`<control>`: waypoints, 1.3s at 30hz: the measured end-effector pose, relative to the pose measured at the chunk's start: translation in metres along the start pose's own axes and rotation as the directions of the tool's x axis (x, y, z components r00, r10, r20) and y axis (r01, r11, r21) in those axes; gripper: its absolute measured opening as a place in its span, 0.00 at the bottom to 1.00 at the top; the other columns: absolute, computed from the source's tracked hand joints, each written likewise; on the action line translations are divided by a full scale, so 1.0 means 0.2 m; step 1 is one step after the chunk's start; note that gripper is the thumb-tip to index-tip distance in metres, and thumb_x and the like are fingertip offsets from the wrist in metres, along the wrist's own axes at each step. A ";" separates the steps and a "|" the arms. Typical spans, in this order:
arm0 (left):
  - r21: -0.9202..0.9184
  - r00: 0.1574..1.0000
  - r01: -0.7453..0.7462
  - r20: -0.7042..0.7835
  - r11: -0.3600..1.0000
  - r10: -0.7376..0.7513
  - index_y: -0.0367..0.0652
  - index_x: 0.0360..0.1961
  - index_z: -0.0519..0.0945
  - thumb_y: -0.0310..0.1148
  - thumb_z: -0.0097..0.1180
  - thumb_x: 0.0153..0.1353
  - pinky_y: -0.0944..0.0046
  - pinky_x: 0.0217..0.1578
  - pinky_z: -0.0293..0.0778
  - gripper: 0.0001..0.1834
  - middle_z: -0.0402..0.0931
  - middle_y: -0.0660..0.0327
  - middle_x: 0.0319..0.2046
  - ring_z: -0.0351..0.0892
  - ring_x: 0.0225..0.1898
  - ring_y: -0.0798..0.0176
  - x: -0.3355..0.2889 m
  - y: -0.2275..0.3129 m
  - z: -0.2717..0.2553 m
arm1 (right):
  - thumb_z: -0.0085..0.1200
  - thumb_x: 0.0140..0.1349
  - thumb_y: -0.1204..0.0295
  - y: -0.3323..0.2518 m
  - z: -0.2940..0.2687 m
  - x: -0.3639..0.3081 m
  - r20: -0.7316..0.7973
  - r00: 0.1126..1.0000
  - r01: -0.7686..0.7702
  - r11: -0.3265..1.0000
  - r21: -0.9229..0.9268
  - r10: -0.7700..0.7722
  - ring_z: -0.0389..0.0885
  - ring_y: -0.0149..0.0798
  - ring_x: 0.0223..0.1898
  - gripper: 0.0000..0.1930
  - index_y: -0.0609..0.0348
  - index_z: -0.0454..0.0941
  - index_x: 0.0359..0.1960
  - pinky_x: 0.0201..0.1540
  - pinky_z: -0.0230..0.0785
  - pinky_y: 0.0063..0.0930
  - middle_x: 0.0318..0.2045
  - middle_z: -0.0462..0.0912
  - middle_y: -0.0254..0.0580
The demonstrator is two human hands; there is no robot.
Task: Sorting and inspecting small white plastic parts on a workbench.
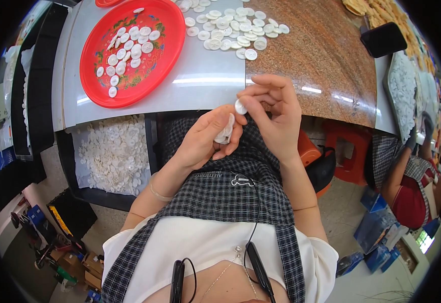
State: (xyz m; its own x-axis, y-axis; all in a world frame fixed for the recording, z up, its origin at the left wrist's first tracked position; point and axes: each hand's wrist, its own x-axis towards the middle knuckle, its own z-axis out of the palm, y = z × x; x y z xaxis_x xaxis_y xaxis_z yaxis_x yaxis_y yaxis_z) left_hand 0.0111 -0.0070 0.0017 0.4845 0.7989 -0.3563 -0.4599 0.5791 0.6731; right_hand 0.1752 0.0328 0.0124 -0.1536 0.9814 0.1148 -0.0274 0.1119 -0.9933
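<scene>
Between the thumb and fingers of my right hand (273,108) is a small round white disc (240,106), held just past the table's near edge. My left hand (210,132) is closed around several white pieces (225,132) that look like the same kind of disc; its fingers partly hide them. The two hands almost touch. Ahead on the table lies a loose spread of white discs (235,29), some with a ring and a centre mark. More of them sit on a red round tray (172,65) with a printed floral pattern, at the far left.
Below the table edge at left, a black bin (68,161) holds a heap of white discs. A dark phone (383,39) lies at the far right by tan pieces. A red stool (349,151) stands under the table. At right, a co-worker's gloved hand (427,123) shows.
</scene>
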 end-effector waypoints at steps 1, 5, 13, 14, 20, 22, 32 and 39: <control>-0.085 0.999 -0.017 0.050 0.996 0.021 0.39 0.42 0.72 0.52 0.35 0.73 0.78 0.11 0.57 0.25 0.71 0.64 0.25 0.68 0.19 0.74 0.00 -0.01 -0.01 | 0.58 0.59 0.84 -0.02 0.00 -0.01 0.034 0.999 0.020 1.000 -0.009 -0.020 0.83 0.31 0.38 0.19 0.65 0.68 0.51 0.41 0.76 0.19 0.36 0.83 0.45; -0.077 0.993 -0.028 0.113 0.997 0.037 0.38 0.42 0.72 0.54 0.33 0.73 0.77 0.11 0.58 0.27 0.70 0.64 0.24 0.69 0.20 0.74 0.00 -0.02 -0.04 | 0.61 0.56 0.83 -0.07 0.03 -0.02 0.058 0.989 0.144 0.984 -0.103 -0.138 0.85 0.31 0.33 0.19 0.63 0.70 0.49 0.38 0.77 0.21 0.31 0.84 0.42; -0.160 0.972 -0.058 0.217 0.986 0.092 0.35 0.48 0.71 0.50 0.36 0.73 0.78 0.12 0.58 0.25 0.68 0.65 0.25 0.66 0.19 0.74 -0.01 -0.01 -0.04 | 0.50 0.65 0.81 -0.06 -0.02 0.00 0.045 0.998 0.044 0.996 -0.082 -0.041 0.83 0.31 0.39 0.14 0.65 0.68 0.52 0.45 0.73 0.21 0.34 0.84 0.42; -0.160 0.972 -0.058 0.218 0.985 0.092 0.35 0.48 0.71 0.50 0.36 0.73 0.78 0.12 0.58 0.25 0.68 0.65 0.25 0.66 0.19 0.74 -0.01 -0.01 -0.03 | 0.48 0.66 0.80 -0.04 -0.03 0.02 -0.006 1.000 0.015 0.998 -0.059 -0.016 0.82 0.31 0.41 0.12 0.65 0.69 0.51 0.47 0.72 0.22 0.36 0.84 0.42; -0.130 0.980 -0.061 0.181 0.990 0.084 0.36 0.45 0.71 0.53 0.38 0.72 0.77 0.12 0.58 0.26 0.66 0.65 0.22 0.63 0.17 0.74 0.00 0.01 -0.02 | 0.57 0.63 0.70 0.14 -0.19 0.28 0.012 0.922 0.281 0.646 -0.709 -0.388 0.74 0.47 0.54 0.18 0.60 0.72 0.53 0.57 0.65 0.38 0.52 0.76 0.49; -0.136 0.977 -0.064 0.191 0.989 0.090 0.36 0.45 0.71 0.53 0.38 0.72 0.77 0.12 0.58 0.26 0.66 0.65 0.22 0.63 0.17 0.74 0.00 0.01 -0.02 | 0.58 0.62 0.63 0.15 -0.20 0.35 0.031 0.894 0.260 0.461 -0.848 -0.447 0.68 0.53 0.61 0.23 0.58 0.71 0.57 0.63 0.59 0.44 0.60 0.70 0.53; 0.125 0.993 -0.044 0.115 0.991 0.029 0.36 0.44 0.71 0.54 0.43 0.70 0.77 0.11 0.56 0.27 0.65 0.66 0.22 0.61 0.16 0.75 -0.11 0.05 -0.16 | 0.57 0.62 0.63 0.17 -0.11 0.30 0.204 0.931 0.345 0.543 -0.765 -0.303 0.64 0.54 0.64 0.21 0.55 0.73 0.56 0.66 0.54 0.48 0.61 0.69 0.50; 0.483 0.893 0.252 -0.450 0.839 -0.008 0.40 0.47 0.75 0.46 0.45 0.71 0.76 0.14 0.56 0.19 0.68 0.68 0.23 0.65 0.19 0.77 -0.54 0.16 -0.64 | 0.53 0.64 0.71 0.10 -0.13 0.25 0.188 0.935 0.350 0.693 -0.630 -0.301 0.70 0.47 0.60 0.14 0.56 0.76 0.52 0.60 0.63 0.39 0.58 0.73 0.45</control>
State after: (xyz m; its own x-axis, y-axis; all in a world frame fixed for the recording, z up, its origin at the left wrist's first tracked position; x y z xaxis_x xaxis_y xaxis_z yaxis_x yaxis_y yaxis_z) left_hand -0.1511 -0.0533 -0.0207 0.1012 0.7814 -0.6158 0.0957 0.6084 0.7878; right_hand 0.1931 0.0874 -0.0023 -0.3209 0.8546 0.4083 0.5495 0.5191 -0.6546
